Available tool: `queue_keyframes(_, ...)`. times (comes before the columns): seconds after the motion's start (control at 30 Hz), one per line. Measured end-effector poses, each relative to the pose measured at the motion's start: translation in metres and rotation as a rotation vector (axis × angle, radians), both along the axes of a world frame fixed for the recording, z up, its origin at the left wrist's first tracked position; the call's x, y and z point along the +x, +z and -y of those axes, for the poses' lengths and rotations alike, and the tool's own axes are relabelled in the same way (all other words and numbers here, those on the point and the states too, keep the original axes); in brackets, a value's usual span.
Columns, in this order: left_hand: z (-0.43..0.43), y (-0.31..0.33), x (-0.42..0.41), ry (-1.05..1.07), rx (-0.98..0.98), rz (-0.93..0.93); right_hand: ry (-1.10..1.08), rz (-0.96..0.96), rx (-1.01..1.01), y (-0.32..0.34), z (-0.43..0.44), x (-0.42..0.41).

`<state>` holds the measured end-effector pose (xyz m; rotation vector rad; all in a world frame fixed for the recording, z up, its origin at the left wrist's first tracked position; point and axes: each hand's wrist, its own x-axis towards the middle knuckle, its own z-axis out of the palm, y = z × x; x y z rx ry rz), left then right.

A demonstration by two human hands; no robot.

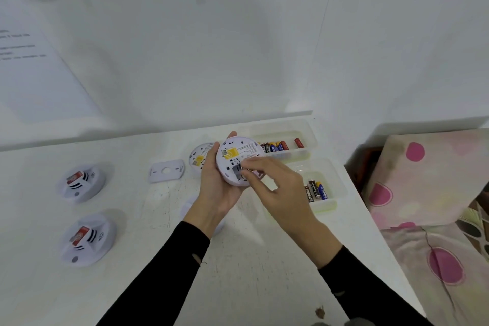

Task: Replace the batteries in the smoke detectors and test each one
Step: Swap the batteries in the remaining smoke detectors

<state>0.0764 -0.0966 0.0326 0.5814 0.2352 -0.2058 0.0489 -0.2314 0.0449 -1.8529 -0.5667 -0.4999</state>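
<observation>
The round white smoke detector (238,156) is held up just right of the frame's centre, its back with a yellow label facing the camera. The left hand (215,182) grips its left and lower rim. The right hand (277,188) has bent fingertips on the grey battery bay; I cannot tell whether they pinch anything.

Behind the left hand a second detector (198,158) lies back-up, with a white mounting plate (166,171) to its left. At far left, two more detectors (80,182) (87,238) rest on the white worktop (251,259). To the right, two clear trays (309,130) (341,188) hold batteries (275,146) (316,190).
</observation>
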Motion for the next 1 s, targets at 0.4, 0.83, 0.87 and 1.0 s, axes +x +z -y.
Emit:
queue_keyframes(0.4, 0.005, 0.001, -0.002, 0.002, -0.020, 0.016, -0.186, -0.238, 0.035, -0.004, -0.011, 0.002)
queue_keyframes(0.83, 0.011, 0.002, -0.002, -0.064, 0.013, 0.015, -0.023, -0.912, 0.435, 0.009, -0.002, 0.016)
queue_keyframes(0.87, 0.012, 0.002, -0.003, -0.066, 0.011, 0.014, -0.015, -0.945, 0.467, 0.010, 0.000, 0.018)
queue_keyframes(1.0, 0.012, 0.002, -0.004, -0.083, 0.003, 0.011, -0.015, -0.985, 0.464, 0.010, 0.002, 0.020)
